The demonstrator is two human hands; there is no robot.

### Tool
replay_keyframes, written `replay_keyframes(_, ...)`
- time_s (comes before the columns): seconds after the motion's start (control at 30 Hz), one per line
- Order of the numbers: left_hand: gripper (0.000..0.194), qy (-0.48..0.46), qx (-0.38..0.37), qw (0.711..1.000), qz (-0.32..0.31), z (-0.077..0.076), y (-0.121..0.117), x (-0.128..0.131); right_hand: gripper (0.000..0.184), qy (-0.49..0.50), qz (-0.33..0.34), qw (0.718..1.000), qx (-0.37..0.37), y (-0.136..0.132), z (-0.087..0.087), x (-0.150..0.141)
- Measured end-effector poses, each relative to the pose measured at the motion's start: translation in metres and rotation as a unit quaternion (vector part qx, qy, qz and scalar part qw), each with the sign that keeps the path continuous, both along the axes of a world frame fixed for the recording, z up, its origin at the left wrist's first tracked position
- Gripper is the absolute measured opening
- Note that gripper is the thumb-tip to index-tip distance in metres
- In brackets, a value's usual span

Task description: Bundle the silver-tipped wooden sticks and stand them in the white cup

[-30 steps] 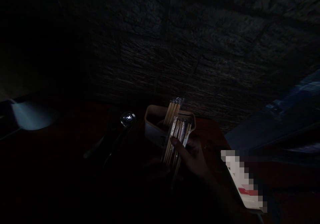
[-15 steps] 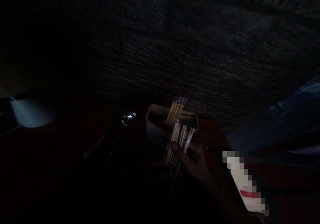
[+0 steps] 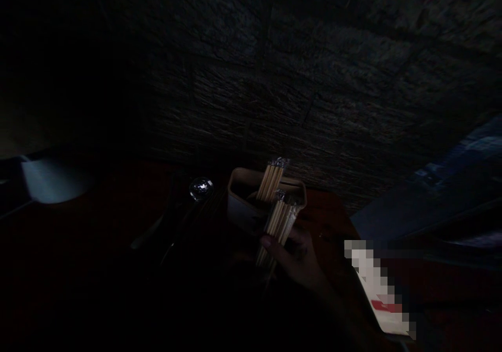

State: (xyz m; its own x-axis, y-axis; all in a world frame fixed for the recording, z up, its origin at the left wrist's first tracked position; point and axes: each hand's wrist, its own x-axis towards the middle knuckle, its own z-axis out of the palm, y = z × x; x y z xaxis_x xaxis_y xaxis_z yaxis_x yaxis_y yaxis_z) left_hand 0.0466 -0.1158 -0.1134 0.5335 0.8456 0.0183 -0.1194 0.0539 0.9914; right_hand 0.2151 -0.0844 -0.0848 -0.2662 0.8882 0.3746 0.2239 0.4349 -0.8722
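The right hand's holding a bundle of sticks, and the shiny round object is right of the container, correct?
Not quite: the head view shows the shiny round object left of the container. The right hand holds a bundle of sticks.

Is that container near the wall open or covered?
Open: you can see into the container, and a bundle of sticks pokes up out of it.
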Motion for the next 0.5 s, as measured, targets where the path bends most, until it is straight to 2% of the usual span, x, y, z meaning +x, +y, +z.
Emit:
replay_keyframes(0.2, 0.032, 0.031, 0.007, 0.999, -0.022, 0.01, -0.001, -0.007, 0.017, 0.017, -0.004, 0.999, -0.041, -0.003, -0.004, 0.005)
replay_keyframes(0.3, 0.033, 0.051, 0.009, 0.998, -0.018, 0.015, 0.0, -0.009, 0.018, 0.028, 0.002, 0.999, -0.042, -0.004, 0.004, 0.006)
replay_keyframes(0.4, 0.032, 0.099, 0.028, 0.995, 0.012, 0.032, 0.003, -0.011, 0.019, 0.045, 0.013, 0.999, -0.021, -0.005, 0.03, 0.004)
replay_keyframes(0.5, 0.028, 0.16, 0.138, 0.977, 0.004, 0.072, 0.007, -0.018, 0.016, 0.031, 0.044, 0.998, 0.042, -0.005, 0.071, -0.003)
